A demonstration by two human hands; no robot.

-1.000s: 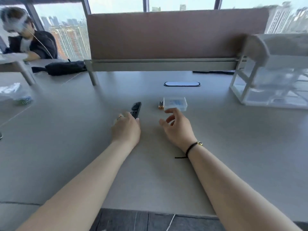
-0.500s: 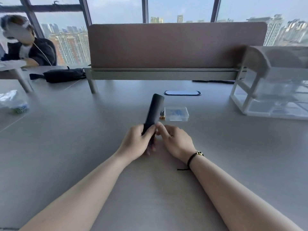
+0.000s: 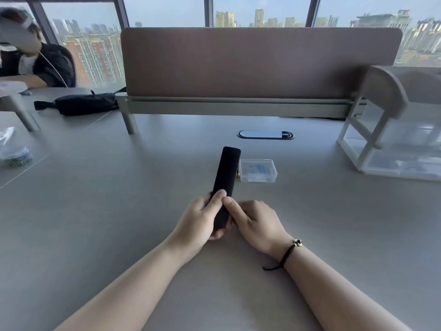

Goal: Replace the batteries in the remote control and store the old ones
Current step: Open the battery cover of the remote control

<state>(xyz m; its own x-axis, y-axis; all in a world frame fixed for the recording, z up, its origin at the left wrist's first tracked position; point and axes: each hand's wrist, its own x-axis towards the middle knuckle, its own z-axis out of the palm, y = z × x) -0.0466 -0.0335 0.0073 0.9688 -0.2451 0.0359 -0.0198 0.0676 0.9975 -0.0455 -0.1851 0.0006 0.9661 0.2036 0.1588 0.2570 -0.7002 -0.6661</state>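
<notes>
Left hand (image 3: pixel 202 217) wrapped around the near end of a long, slim, matte black remote control (image 3: pixel 225 185), thumb laid across its upper face, fingers curled beneath. Right hand (image 3: pixel 256 222) closed in against the same end from the other side, thumb pressed on the face, its tip touching the left thumb. Remote lifted off the grey desk top (image 3: pixel 119 211), tilted up and away, plain smooth side showing, far end free in the air. Black cord bracelet with a small gold bead (image 3: pixel 290 253) around the right wrist.

Just past the remote's far end, a small clear plastic box (image 3: pixel 258 170) with bluish contents resting on the desk. Thin gold-tipped batteries (image 3: pixel 238 171) lying tight beside the box's left wall, partly hidden behind the remote; count unclear. Farther back, an oval cable port (image 3: pixel 265 134) set in the desk, then a brown felt divider panel (image 3: pixel 260 63). To the right, a white-framed clear organiser (image 3: pixel 391 144). Off left, a black pouch (image 3: pixel 83 103) and a seated person in a dark jacket (image 3: pixel 35 63).
</notes>
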